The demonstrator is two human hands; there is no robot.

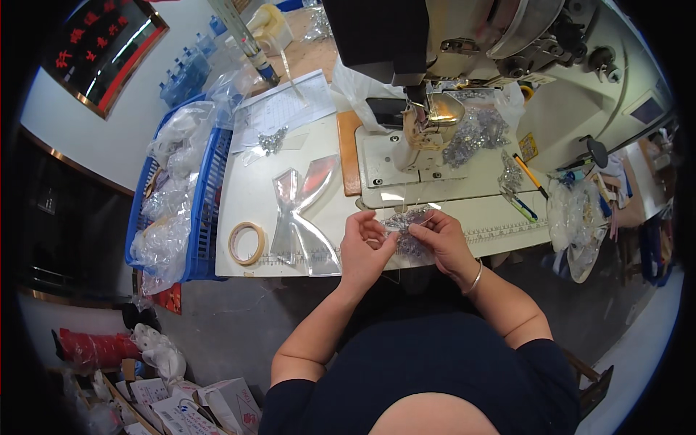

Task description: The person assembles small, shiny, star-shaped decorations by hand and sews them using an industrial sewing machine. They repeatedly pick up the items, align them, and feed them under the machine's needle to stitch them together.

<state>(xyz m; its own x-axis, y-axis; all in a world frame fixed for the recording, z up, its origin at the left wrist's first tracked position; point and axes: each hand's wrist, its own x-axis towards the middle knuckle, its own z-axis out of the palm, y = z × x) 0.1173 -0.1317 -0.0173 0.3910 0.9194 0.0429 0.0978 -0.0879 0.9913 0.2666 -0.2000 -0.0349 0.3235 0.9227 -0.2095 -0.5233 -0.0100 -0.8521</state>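
Observation:
Between my hands, at the table's front edge, is a small silvery-lilac piece covered in beads or rhinestones (415,245). My left hand (365,250) pinches its left side, fingers curled. My right hand (444,239), with a bangle (474,277) at the wrist, grips its right side between thumb and fingers. Just beyond stands the head of a sewing machine (433,127), its needle area above a white plate. Thin threads run from there toward the piece. To the left of my left hand lies a clear plastic X-shaped template (296,216).
A tape roll (246,243) lies at the table's left edge beside a blue crate (206,210) of plastic bags. Beaded pieces (475,134) are heaped right of the machine head. An orange pen (531,176) and a green-handled tool (520,206) lie right. Papers (283,109) lie at the back left.

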